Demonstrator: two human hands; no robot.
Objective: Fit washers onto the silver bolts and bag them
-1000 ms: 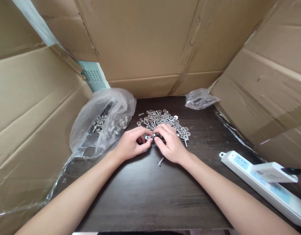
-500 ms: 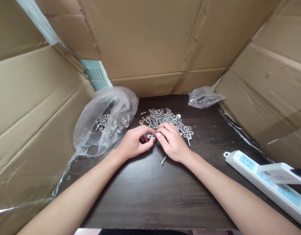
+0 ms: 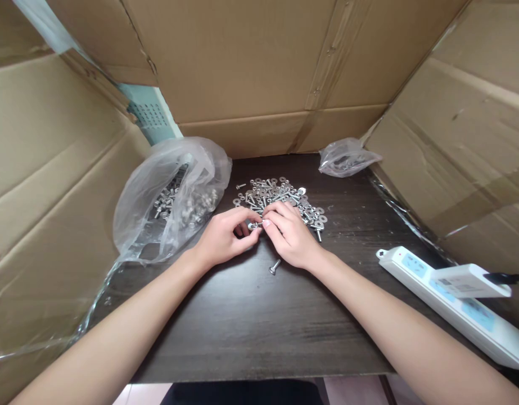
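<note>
My left hand (image 3: 223, 239) and my right hand (image 3: 290, 236) meet fingertip to fingertip at the near edge of a pile of small steel bolts, nuts and washers (image 3: 280, 198) on a dark wooden table (image 3: 251, 320). Both hands are pinched on one small bolt with a washer (image 3: 255, 225) held between them. A single loose bolt (image 3: 275, 266) lies on the table just below my right hand. A large clear plastic bag (image 3: 170, 197) holding several more bolts sits to the left of my left hand.
Brown cardboard walls (image 3: 259, 62) enclose the table at the left, back and right. A small clear bag (image 3: 346, 157) lies at the back right corner. A white power strip (image 3: 453, 304) with a white plug adapter on it lies at the right.
My hands stay pinched together on the small bolt, with only slight finger movement. The whole view has shifted a little as my head moved.
</note>
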